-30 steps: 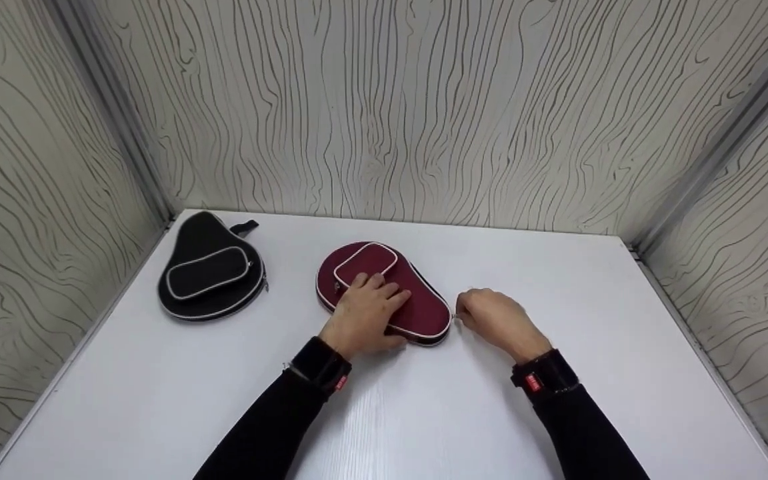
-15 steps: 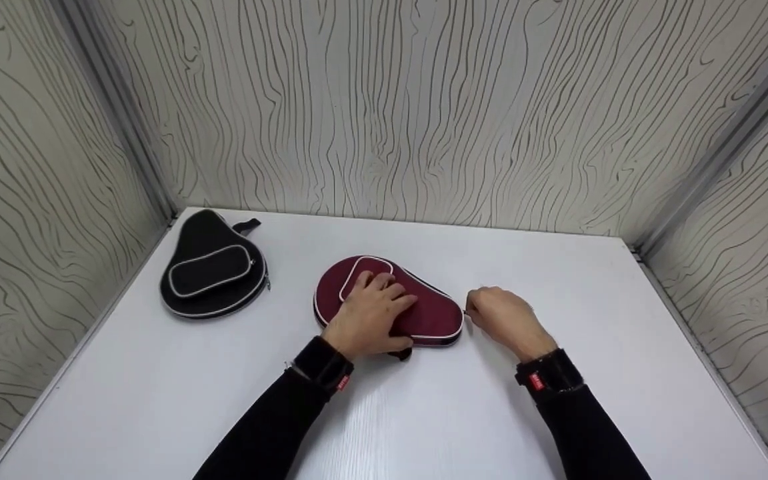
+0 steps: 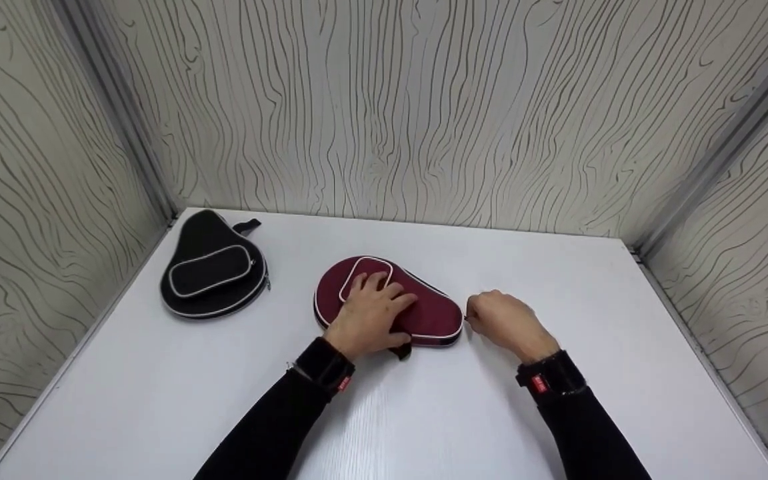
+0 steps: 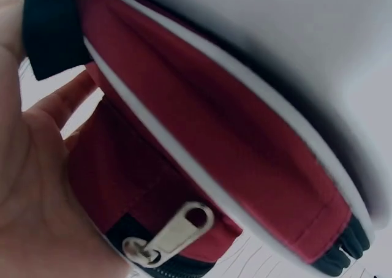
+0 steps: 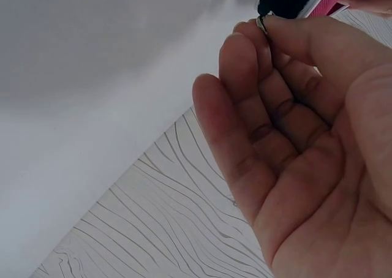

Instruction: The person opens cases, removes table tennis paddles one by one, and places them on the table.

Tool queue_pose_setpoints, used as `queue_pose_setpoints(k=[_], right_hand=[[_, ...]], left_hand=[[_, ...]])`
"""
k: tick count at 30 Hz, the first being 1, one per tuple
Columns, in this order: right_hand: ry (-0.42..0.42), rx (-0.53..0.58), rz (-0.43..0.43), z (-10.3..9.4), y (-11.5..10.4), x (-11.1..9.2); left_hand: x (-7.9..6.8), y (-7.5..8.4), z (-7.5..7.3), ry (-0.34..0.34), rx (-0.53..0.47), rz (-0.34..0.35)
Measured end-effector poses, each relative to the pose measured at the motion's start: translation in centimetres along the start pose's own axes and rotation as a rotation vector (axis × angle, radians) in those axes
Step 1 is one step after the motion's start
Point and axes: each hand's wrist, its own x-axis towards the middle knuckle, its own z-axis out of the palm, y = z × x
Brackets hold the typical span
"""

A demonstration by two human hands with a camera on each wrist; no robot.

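A dark red table tennis paddle case [image 3: 434, 313] with white piping lies flat on the table, its narrow end toward the right. Across its top rests my left hand [image 3: 365, 321], fingers spread near the case's small pocket [image 3: 364, 270] and thumb at the near edge. The pocket's metal zipper pull [image 4: 177, 232] hangs beside the palm in the left wrist view. My right hand [image 3: 503, 321] is at the narrow end, where thumb and fingertips pinch a small zipper pull [image 5: 262, 24]. Most of that pull is hidden by the fingers.
A black paddle case [image 3: 201, 230] with a pocket lies at the back left of the white table [image 3: 157, 400]. Patterned wall panels [image 3: 384, 113] enclose the table at the back and sides. The red case's black strap [image 3: 403, 352] pokes out below my left thumb.
The red case has turned slightly and its narrow end has shifted right, with its black strap now showing. The right hand has moved a little right. The last half second shows almost no motion.
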Motion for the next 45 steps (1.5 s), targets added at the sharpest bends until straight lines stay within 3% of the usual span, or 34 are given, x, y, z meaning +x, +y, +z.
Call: queue_pose_setpoints(k=[12, 30, 45], right_hand=[[-0.018, 0.012, -0.038, 0.5, -0.8, 0.1], [-0.021, -0.006, -0.076, 0.5, -2.2, -0.1], [0.006, -0.026, -0.185, 1.4, -4.4, 0.1]], left_hand=[[0.4, -0.9, 0.9, 0.007, 0.097, -0.053], [0.2, -1.1, 0.8, 0.033, 0.07, -0.067], [0.3, -1.1, 1.0, 0.039, 0.113, -0.053]])
